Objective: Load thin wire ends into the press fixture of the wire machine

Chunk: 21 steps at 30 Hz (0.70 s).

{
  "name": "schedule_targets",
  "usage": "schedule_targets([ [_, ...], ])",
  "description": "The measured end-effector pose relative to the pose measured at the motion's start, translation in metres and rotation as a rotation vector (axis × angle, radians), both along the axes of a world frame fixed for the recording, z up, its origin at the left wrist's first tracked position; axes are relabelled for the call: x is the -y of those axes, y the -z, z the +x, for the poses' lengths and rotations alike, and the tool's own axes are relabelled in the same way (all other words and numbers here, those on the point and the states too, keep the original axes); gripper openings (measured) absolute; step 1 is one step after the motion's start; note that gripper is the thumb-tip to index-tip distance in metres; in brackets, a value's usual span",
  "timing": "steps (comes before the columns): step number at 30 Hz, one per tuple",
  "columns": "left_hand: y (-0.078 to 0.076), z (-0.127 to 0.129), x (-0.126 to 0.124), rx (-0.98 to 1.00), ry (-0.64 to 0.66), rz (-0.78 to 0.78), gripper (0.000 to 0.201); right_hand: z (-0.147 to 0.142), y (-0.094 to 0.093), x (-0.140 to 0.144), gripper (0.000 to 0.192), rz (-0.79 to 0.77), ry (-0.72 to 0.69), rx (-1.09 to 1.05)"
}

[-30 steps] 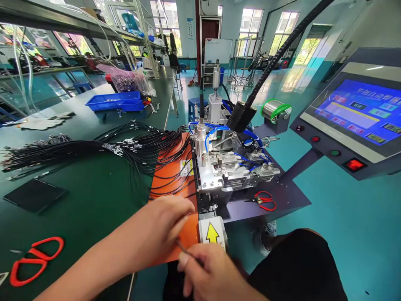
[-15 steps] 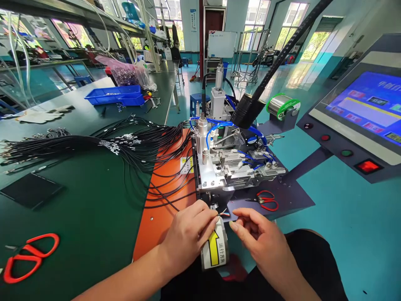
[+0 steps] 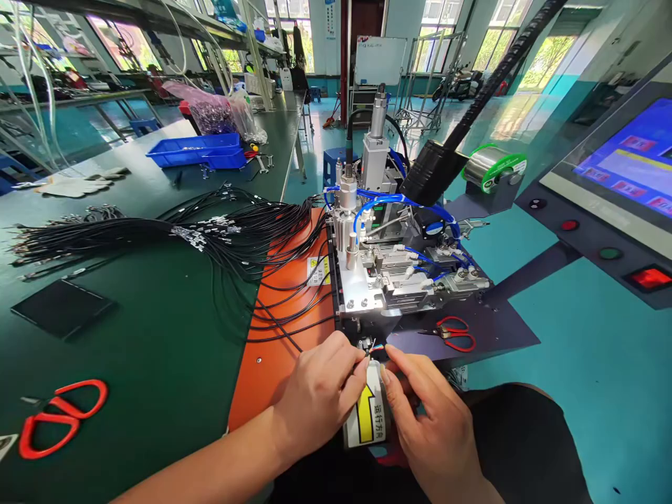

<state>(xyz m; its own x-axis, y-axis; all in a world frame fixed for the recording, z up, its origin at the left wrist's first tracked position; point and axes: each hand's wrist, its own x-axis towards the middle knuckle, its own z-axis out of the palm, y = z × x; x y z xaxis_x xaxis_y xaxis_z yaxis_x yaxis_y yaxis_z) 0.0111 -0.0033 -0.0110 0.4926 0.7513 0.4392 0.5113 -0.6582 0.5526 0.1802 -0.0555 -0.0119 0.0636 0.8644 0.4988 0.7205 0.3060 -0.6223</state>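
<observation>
Far L, on the green table (image 3: 173, 378): red-handled scissors (image 3: 66, 414), w/ a flat black panel (image 3: 63, 308) beyond. Next, a big bundle of blk cables (image 3: 126, 234), several running R onto the orange plate (image 3: 255, 399); blue tray (image 3: 197, 155) behind, toward the table's far edge. Approx. centre, L hand (image 3: 328, 381) pinches a dark cable end (image 3: 368, 352) betw. thumb & forefinger, its thin coloured wires (image 3: 378, 347) sticking out to the R, just in front of the machine (image 3: 362, 283). Cylinder w/ yellow arrow label (image 3: 366, 416) sits below, betw. both hands. R hand (image 3: 433, 413): narrow gap betw. thumb & forefinger, forefinger tip right at the wires; can't tell if touching. Further R: red-handled snips (image 3: 445, 334) on the machine's dark base, solder spool (image 3: 486, 168) behind, then control panel w/ blue screen (image 3: 630, 157).
</observation>
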Motion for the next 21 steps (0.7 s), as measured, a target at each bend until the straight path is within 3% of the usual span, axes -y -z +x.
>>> schedule_targets([
  [13,0.004,0.001,0.001,-0.031,-0.045,0.018,0.011,-0.003,0.007,0.004,0.031,0.026,-0.043,0.068],
  [21,0.002,0.001,0.000,-0.064,-0.041,0.050,0.014,-0.007,0.000,-0.008,0.009,-0.079,0.003,-0.192],
])
